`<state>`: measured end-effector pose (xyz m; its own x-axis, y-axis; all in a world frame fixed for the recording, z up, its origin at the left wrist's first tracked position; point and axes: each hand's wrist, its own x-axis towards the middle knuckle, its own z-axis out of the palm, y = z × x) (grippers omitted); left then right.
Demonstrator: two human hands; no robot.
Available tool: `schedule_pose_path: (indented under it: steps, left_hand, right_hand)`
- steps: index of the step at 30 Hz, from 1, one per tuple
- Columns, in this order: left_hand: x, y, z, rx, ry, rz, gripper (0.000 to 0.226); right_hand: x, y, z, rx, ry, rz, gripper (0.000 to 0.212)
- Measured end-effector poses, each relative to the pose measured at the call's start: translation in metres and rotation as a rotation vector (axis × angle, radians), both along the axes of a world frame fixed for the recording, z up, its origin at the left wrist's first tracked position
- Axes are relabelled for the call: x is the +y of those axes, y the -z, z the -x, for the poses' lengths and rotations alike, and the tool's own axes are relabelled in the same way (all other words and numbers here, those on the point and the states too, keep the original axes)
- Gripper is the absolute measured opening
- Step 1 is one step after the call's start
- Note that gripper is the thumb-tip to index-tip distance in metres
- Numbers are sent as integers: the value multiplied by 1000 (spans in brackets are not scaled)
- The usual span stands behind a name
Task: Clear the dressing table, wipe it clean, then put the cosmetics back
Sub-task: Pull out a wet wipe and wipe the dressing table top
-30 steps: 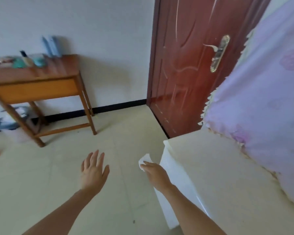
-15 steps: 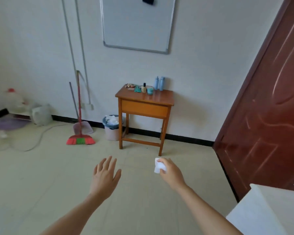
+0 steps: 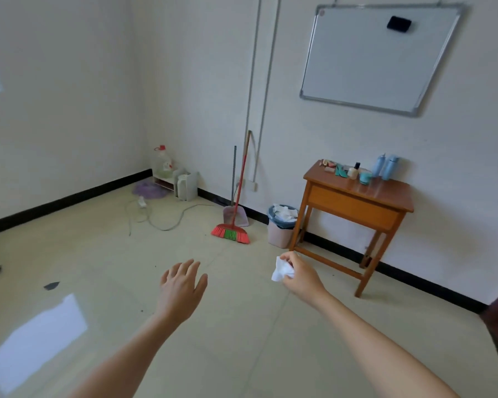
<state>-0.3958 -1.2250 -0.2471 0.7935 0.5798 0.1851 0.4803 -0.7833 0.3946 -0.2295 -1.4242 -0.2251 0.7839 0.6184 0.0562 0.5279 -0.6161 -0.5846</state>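
Cosmetics (image 3: 357, 171) on table (image 3: 385, 193) — bin (image 3: 282, 225) left

- Your left hand (image 3: 181, 288) reaches in from 7 o'clock, palm down, fingers straight.
- Your right hand (image 3: 304, 278), in from 5 o'clock, pinches a crumpled tissue (image 3: 282, 272).

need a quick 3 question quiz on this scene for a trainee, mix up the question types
1. True or false: the right hand grips a crumpled white tissue.
2. What stands on the floor next to the wooden dressing table? A) a waste bin with paper in it B) a stool C) a laundry basket
3. Fill in: ____ blue bottles stand at the back of the tabletop, by the wall.
Key: 1 true; 2 A; 3 two.
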Motion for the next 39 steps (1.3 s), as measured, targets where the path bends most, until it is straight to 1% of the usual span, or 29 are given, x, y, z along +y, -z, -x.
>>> schedule_pose_path:
  steps: [4,7,10,11,15,18,22,26,29,34,37,39]
  left_hand:
    - [36,-7,-15,9,25,-65,91]
    - [68,-20,-45,5,67,-100,80]
    - [103,-29,-89,18,107,-160,50]
    - [115,-33,-105,12,114,-171,47]
    - [159,-42,-158,5,115,-175,46]
    - [194,-37,-187,-16,88,-128,46]
    - [243,-11,-210,20,68,-57,46]
    - [310,6,-242,47,56,-20,46]
    - [360,6,-275,45,102,-10,46]
    - [443,-14,-337,38,236,-51,47]
    - [483,-19,-380,17,276,-48,46]
    - [492,-9,-406,36,322,-15,44]
  right_hand:
    - [44,-8,-22,-37,-45,-11,42]
    - [75,-16,-49,-74,-60,-20,44]
    - [108,-25,-83,-110,-30,-76,46]
    - [121,-30,-95,-123,-18,-98,47]
    - [170,-44,-143,-166,-53,-99,46]
    - [209,-41,-173,-177,-64,-94,43]
    - [261,-16,-201,-156,-90,8,45]
    - [319,3,-232,-133,-78,95,46]
    - [364,4,-256,-118,-12,106,46]
    - [428,-1,-300,-79,128,121,41]
    - [450,2,-320,-70,219,135,41]
    - [452,12,-329,-25,258,188,42]
